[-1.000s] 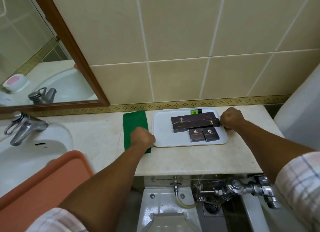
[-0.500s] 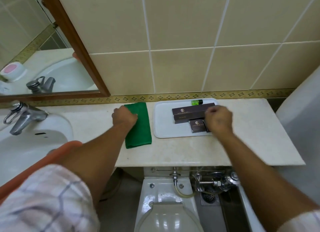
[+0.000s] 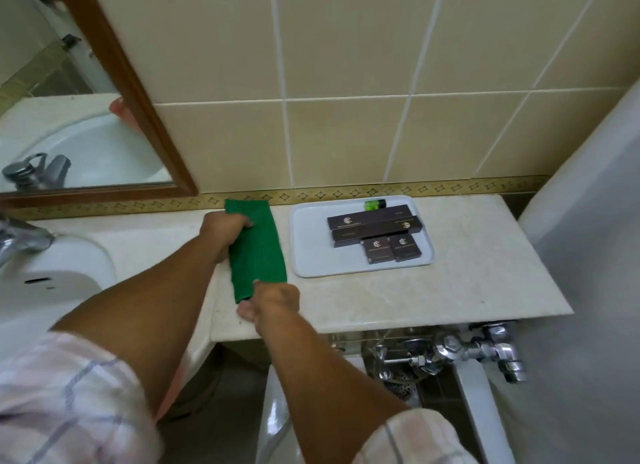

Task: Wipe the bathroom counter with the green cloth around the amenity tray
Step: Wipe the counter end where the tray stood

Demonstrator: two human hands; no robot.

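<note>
At nine o'clock of the white rectangular amenity tray [image 3: 362, 268], both hands now pinch the folded green cloth [image 3: 256, 252]: left hand [image 3: 223, 226] far edge, right hand [image 3: 273, 302], off the tray, near edge; wiping can begin.

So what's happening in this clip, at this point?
A person stands at a bathroom counter with both hands on a folded green cloth. The left hand grips its far end near the wall; the right hand pinches its near end by the counter's front edge. The cloth lies just left of the white amenity tray, which holds dark boxes and is untouched.
</note>
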